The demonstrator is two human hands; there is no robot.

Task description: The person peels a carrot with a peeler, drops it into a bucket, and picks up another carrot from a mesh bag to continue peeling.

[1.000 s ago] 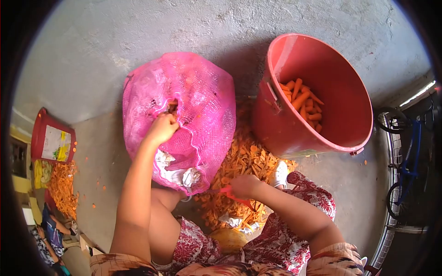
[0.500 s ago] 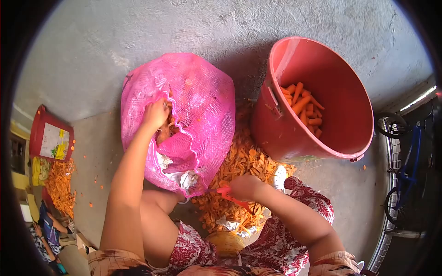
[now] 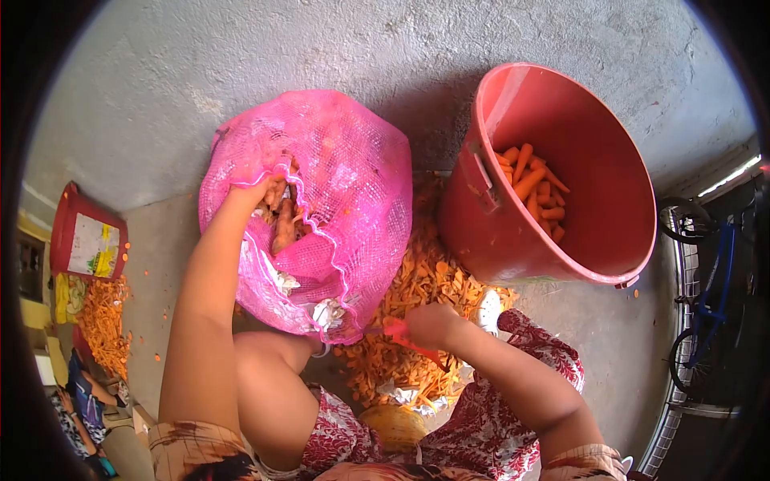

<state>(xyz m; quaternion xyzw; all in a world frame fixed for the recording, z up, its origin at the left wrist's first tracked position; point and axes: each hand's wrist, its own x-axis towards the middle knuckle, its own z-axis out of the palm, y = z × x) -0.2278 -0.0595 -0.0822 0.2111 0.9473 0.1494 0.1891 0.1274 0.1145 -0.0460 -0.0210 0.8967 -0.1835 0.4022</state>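
Note:
My left hand (image 3: 255,191) reaches into the opening of a pink mesh sack (image 3: 345,184) and its fingers are hidden inside among unpeeled carrots (image 3: 283,227). Whether it grips one I cannot tell. My right hand (image 3: 429,323) is closed around a red peeler (image 3: 399,334) just above a heap of orange carrot peelings (image 3: 421,280). A red bucket (image 3: 497,224) to the right holds several peeled carrots (image 3: 533,192).
The floor is grey concrete. At the far left stand another red bucket (image 3: 72,232) and a second pile of peelings (image 3: 104,321). A bicycle (image 3: 710,297) stands at the right edge. My patterned skirt (image 3: 481,433) and knees fill the bottom.
My left hand moved up and to the left, deeper into the sack's opening, which is pulled wider so carrots show. My right hand with the peeler stayed nearly still.

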